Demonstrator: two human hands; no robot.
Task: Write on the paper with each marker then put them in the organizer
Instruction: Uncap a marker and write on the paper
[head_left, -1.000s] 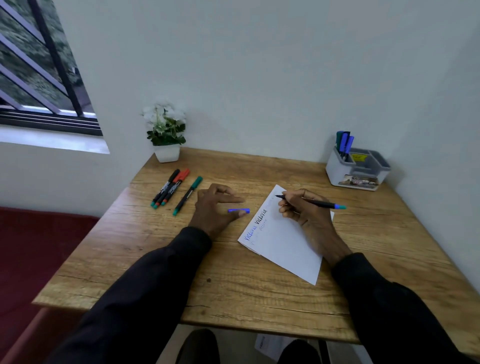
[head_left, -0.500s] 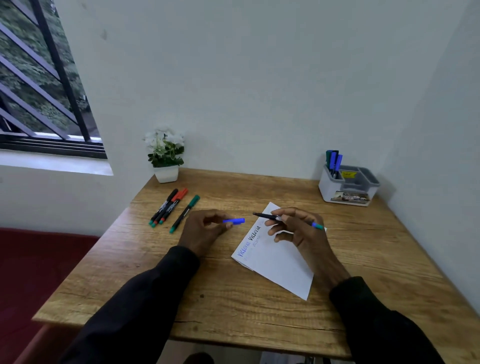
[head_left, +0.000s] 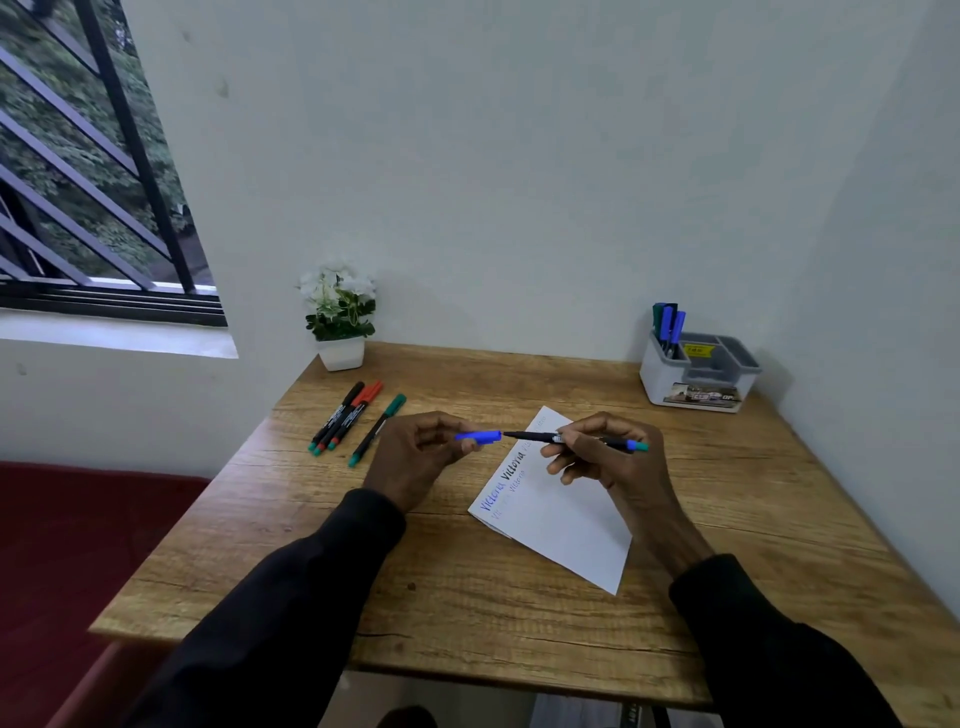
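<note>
My right hand (head_left: 608, 457) grips a black marker (head_left: 576, 440) with a blue end, held level above the white paper (head_left: 566, 525). My left hand (head_left: 415, 457) pinches the marker's blue cap (head_left: 480, 436); the cap's mouth meets the marker's tip. Words in blue and black run along the paper's left edge. Three more markers (head_left: 353, 421) lie on the table to the left, with black, red and green caps. The white organizer (head_left: 696, 374) stands at the back right with several markers upright in its left slot.
A small white pot of white flowers (head_left: 340, 317) sits at the table's back left corner. White walls close in behind and on the right. The wooden table (head_left: 467, 597) ends at the left above a dark red floor; a barred window is at upper left.
Both hands lifted off the paper and came together. The marker swung level and its tip now meets the blue cap, which was apart from it before. The camera tilted up.
</note>
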